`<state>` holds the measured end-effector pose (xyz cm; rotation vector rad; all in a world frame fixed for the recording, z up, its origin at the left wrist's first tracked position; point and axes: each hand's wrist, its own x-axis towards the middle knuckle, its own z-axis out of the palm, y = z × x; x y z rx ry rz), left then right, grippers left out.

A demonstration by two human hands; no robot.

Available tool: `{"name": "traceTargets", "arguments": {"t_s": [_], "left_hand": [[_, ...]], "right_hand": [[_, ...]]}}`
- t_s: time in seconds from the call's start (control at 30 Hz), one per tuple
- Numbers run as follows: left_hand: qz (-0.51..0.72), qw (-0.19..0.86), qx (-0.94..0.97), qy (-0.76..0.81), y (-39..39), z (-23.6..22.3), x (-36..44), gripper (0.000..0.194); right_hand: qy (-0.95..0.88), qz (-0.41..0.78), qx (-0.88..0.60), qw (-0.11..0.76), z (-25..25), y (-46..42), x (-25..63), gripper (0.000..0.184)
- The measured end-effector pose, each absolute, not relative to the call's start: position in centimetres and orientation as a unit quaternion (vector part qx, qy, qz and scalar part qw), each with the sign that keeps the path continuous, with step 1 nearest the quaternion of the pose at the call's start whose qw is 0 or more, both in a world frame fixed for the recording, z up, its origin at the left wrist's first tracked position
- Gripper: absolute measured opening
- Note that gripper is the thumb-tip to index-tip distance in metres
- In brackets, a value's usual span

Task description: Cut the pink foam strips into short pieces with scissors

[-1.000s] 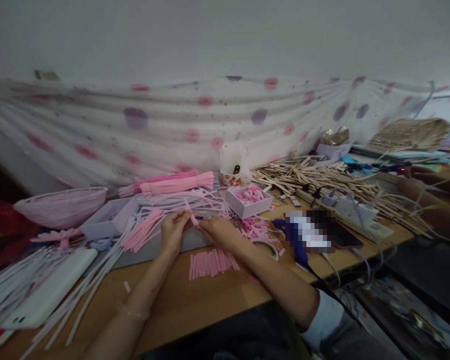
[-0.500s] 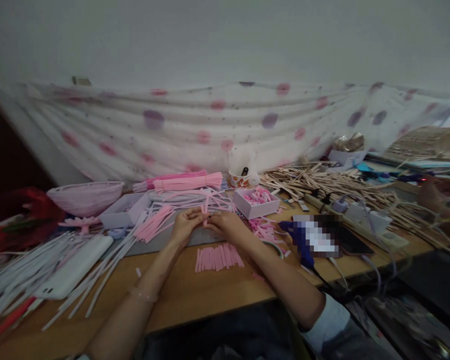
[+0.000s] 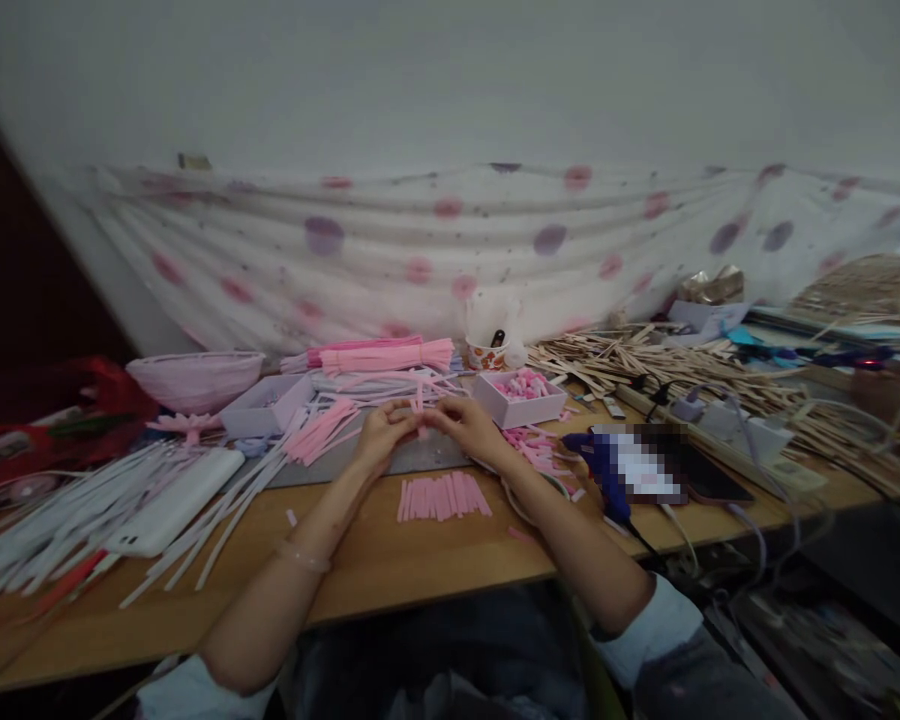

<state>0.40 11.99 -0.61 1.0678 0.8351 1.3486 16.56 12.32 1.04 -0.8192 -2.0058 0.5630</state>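
Thin translucent bracelet [image 3: 305,557] on left forearm. Pale blue fabric cuffs [image 3: 651,622] at both elbows, dark grey cloth [image 3: 694,672] above right.

Left grip [image 3: 384,437] beside right grip [image 3: 463,428], both pinched, forearms [image 3: 330,524] angled inward.

A plain grey wall [image 3: 450,80] rises behind the wooden worktop [image 3: 435,565]. Along its back edge, a pale sheet [image 3: 379,250] with pink and purple spots hangs in sagging folds. The light is dim.
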Motion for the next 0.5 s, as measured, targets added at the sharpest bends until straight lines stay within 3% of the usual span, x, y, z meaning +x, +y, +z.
{"name": "traceTargets", "arguments": {"t_s": [0.07,0.17,0.5], "left_hand": [[0.558,0.580,0.474,0.357,11.91,-0.48,0.35,0.057],[0.530,0.587,0.494,0.360,11.75,-0.26,0.38,0.061],[0.449,0.586,0.578,0.348,11.14,-0.28,0.93,0.054]], "right_hand": [[-0.752,0.314,-0.327,0.479,1.18,12.44,16.43,0.036],[-0.726,0.381,-0.318,0.477,1.43,12.59,16.43,0.038],[-0.678,0.386,-0.329,0.532,0.87,12.80,16.46,0.033]]}}
